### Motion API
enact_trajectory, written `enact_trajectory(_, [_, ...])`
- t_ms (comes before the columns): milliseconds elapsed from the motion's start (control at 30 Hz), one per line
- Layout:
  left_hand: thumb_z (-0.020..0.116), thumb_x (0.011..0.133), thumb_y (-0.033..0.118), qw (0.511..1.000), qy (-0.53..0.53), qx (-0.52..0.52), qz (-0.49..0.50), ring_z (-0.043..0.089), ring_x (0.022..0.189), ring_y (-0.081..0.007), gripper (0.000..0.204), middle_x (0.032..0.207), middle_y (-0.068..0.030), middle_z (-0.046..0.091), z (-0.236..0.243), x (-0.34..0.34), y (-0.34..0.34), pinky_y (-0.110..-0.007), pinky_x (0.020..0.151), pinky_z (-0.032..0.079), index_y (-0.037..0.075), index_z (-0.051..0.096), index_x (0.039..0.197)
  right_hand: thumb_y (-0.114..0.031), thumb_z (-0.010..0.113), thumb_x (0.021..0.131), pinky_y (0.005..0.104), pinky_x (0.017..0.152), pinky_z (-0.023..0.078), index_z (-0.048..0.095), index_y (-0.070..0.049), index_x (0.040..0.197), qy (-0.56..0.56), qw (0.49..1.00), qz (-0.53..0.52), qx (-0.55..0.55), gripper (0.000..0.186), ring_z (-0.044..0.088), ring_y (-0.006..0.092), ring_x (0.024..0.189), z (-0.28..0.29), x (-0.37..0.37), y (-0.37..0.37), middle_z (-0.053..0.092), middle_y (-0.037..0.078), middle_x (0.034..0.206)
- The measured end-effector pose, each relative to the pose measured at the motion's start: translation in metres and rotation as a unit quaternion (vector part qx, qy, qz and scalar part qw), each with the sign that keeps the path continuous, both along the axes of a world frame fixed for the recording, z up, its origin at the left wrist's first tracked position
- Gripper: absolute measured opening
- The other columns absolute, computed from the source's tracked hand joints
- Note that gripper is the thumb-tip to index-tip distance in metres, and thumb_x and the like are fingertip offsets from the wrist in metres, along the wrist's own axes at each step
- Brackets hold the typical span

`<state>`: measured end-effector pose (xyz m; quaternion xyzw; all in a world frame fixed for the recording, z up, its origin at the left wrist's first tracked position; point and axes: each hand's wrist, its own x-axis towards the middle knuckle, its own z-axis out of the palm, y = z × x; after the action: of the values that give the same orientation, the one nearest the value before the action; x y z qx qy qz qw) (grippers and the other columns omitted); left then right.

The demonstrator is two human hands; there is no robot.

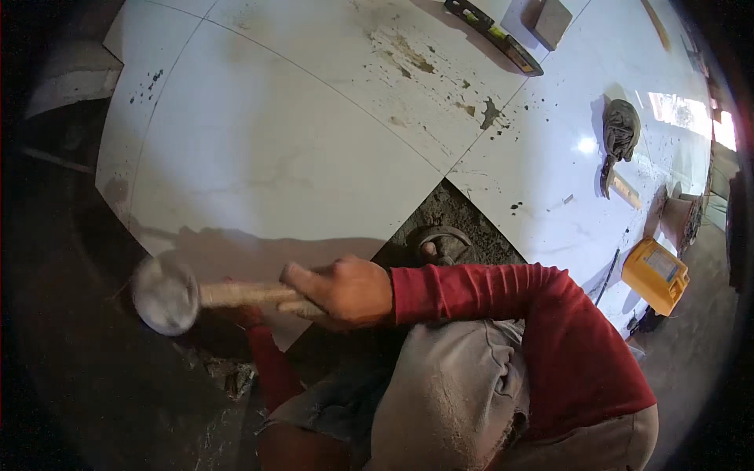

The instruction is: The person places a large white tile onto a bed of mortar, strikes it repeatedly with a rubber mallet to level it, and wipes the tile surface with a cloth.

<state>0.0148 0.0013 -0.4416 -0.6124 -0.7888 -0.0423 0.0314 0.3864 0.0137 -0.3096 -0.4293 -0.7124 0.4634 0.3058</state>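
Note:
My right hand (349,290) is closed around the wooden handle of a rubber mallet (236,294). The mallet's round grey head (165,294) hangs over the near left corner of a large glossy white tile (259,157). My left hand (245,315) sits just below the handle at the tile's near edge, mostly hidden by it, and its red sleeve (271,365) runs down toward my knee. Whether that hand grips anything cannot be made out.
A bare mortar patch with a round drain fitting (440,239) lies between the tiles. More white tiles (542,165) spattered with mortar lie to the right. A spirit level (495,35), grey block (550,22), crumpled grey rag (620,129) and yellow box (656,271) lie farther off.

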Motion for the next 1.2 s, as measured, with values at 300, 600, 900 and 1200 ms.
enact_trajectory(300, [0.035, 0.105, 0.046, 0.985, 0.164, -0.046, -0.031, 0.023, 0.149, -0.0308, 0.065, 0.160, -0.0162, 0.023, -0.027, -0.042, 0.006, -0.050, 0.119, 0.020, 0.005, 0.023, 0.155, -0.034, 0.059, 0.097, 0.0476, 0.055, 0.053, 0.049, -0.005, 0.112, 0.059, 0.988, 0.105, -0.095, 0.035, 0.067, 0.0402, 0.065, -0.074, -0.019, -0.046, 0.064, 0.022, 0.073])
enact_trajectory(600, [0.040, 0.104, 0.046, 1.000, 0.011, 0.019, -0.016, 0.024, 0.147, -0.0324, 0.066, 0.159, -0.0185, 0.026, -0.007, -0.021, 0.013, -0.050, 0.118, 0.021, 0.003, 0.028, 0.153, -0.034, 0.057, 0.099, 0.0463, 0.047, 0.050, 0.049, -0.005, 0.113, -0.084, 0.972, -0.104, -0.192, 0.034, 0.062, 0.0407, 0.054, -0.089, 0.007, -0.049, 0.060, 0.019, 0.062])
enact_trajectory(900, [0.041, 0.104, 0.047, 0.999, 0.049, -0.005, -0.017, 0.023, 0.149, -0.0302, 0.065, 0.160, -0.0138, 0.027, 0.001, -0.025, 0.008, -0.051, 0.117, 0.023, 0.007, 0.028, 0.154, -0.037, 0.051, 0.101, 0.0476, 0.050, 0.053, 0.046, -0.007, 0.125, 0.113, 0.978, -0.149, -0.094, 0.040, 0.064, 0.0402, 0.056, -0.043, -0.005, -0.028, 0.064, 0.016, 0.066])
enact_trajectory(1200, [0.038, 0.105, 0.045, 0.995, 0.099, -0.017, -0.011, 0.020, 0.150, -0.0278, 0.063, 0.162, -0.0107, 0.023, -0.010, -0.037, -0.003, -0.052, 0.118, 0.019, 0.011, 0.022, 0.156, -0.039, 0.052, 0.099, 0.0496, 0.053, 0.052, 0.046, -0.003, 0.123, 0.056, 0.997, 0.051, 0.011, 0.044, 0.062, 0.0425, 0.058, -0.022, 0.019, -0.025, 0.061, 0.020, 0.069])
